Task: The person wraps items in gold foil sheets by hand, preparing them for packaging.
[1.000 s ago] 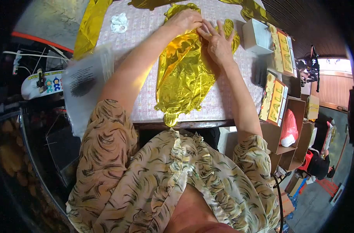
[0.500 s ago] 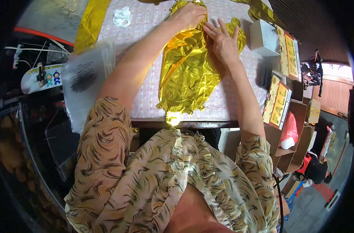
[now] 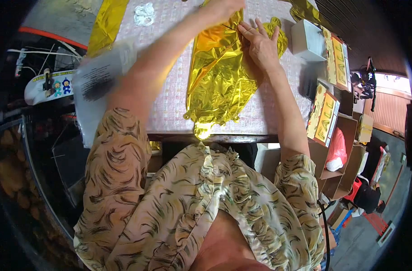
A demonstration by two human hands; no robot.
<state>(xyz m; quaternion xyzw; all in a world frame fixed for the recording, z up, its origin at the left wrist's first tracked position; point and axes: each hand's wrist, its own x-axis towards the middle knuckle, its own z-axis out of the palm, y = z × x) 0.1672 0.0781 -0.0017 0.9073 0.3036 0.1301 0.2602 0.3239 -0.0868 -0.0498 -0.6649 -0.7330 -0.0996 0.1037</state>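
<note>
A flat, shiny gold foil balloon [image 3: 219, 86] lies creased on the table, its small bright tab hanging at the near edge. My right hand [image 3: 263, 49] rests on the balloon's right side with the fingers spread, the index fingertip pressed to the foil. At the top edge of the head view, my left hand [image 3: 221, 10] is over the far part of the balloon, partly cut off. Motion smears its fingers, so whether they hold anything cannot be made out. More gold foil [image 3: 278, 34] shows just beyond my right hand.
A small white bundle [image 3: 144, 14] lies at the far left, near a gold foil strip [image 3: 107, 27]. Clear plastic bags [image 3: 95, 83] overhang the left edge. At right stand an open white box [image 3: 307, 41] and "FALL" boxes [image 3: 324, 115]. Cardboard boxes [image 3: 339, 174] sit lower.
My left hand has moved up and away from me, toward the top edge of the view. My right hand stays nearly in place on the foil.
</note>
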